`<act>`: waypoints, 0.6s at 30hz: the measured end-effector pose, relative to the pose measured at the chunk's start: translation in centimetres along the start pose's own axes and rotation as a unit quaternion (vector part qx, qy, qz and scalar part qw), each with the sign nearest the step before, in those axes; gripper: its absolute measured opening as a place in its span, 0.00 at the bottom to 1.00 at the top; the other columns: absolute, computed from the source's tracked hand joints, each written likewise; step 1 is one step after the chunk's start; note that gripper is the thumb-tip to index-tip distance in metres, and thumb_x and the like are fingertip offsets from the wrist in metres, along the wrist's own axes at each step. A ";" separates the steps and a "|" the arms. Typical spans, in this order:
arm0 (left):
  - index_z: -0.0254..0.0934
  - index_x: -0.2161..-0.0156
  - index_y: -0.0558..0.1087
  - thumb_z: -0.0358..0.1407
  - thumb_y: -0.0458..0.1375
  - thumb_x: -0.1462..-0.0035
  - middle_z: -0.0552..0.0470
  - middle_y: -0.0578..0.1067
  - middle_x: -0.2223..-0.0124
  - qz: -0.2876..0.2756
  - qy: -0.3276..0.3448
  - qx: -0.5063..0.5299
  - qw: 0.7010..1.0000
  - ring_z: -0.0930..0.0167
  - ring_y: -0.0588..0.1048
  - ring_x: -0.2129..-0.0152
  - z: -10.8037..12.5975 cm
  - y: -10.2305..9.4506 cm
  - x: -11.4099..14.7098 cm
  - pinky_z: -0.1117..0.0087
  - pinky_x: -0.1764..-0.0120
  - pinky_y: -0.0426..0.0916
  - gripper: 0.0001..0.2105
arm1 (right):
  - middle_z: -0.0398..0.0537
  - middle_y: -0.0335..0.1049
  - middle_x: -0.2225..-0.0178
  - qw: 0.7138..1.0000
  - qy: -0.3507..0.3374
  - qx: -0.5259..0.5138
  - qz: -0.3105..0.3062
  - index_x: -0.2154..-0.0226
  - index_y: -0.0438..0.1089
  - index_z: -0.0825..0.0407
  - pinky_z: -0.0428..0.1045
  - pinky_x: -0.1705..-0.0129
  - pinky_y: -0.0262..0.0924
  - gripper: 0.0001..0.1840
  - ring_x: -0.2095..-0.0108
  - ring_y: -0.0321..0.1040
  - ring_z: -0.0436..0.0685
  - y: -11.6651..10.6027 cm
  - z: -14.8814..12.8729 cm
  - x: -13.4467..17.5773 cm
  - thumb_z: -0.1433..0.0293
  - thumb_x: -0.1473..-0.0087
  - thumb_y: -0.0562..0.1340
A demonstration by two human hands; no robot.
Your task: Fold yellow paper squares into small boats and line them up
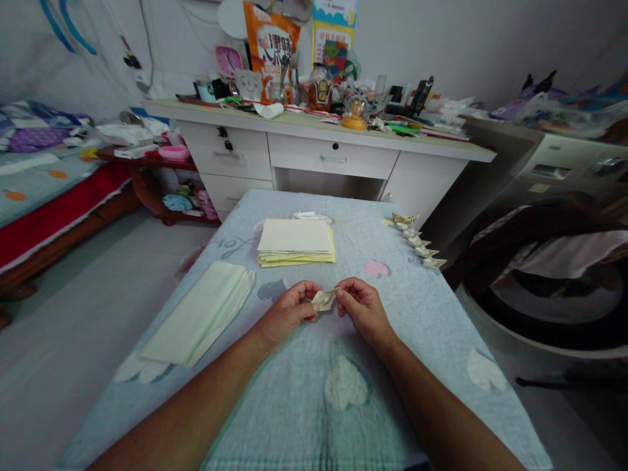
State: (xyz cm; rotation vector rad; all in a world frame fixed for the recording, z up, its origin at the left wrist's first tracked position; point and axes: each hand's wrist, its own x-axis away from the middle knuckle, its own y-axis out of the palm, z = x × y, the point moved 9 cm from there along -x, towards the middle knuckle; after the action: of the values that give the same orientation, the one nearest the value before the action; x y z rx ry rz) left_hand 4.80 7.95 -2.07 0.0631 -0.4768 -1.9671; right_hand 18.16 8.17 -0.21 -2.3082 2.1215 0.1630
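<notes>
Between my two hands, above the middle of the cloth-covered table point(294, 405), is a small piece of folded pale paper point(324, 300). My left hand point(297, 304) pinches its left end between thumb and fingers. At the right end, the thumb and fingers of my right hand point(357, 302) are closed on it too. Just beyond my hands lies a stack of cream and yellow paper sheets point(295, 237). Longer pale green folded sheets point(201, 311) rest to the left of my left forearm. Along the right edge stands a row of small folded paper pieces point(420, 243), the farthest one patterned.
A white desk point(333, 154) crowded with a jar point(320, 88), an orange bag point(271, 49) and a pink clock point(228, 61) stands behind the table. To the right is a front-loading washing machine point(554, 176) with cloth in its opening. A bed point(53, 190) is at the left.
</notes>
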 end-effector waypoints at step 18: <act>0.32 0.65 0.71 0.34 0.58 0.50 0.60 0.63 0.81 0.025 -0.016 -0.095 0.995 0.79 0.59 0.84 -0.7 -0.4 -0.2 0.75 0.78 0.51 0.08 | 0.46 0.67 0.63 0.877 -0.112 0.414 -0.218 0.56 0.67 0.48 0.48 0.67 0.59 0.17 0.72 0.62 0.50 1.3 -6.1 3.0 0.74 0.50 0.62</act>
State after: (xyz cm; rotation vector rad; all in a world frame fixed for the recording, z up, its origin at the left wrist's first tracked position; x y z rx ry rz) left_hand 4.75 8.06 -2.83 -0.0993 -0.3059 -1.9583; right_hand 17.54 4.63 5.73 -1.9944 1.1510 -0.3861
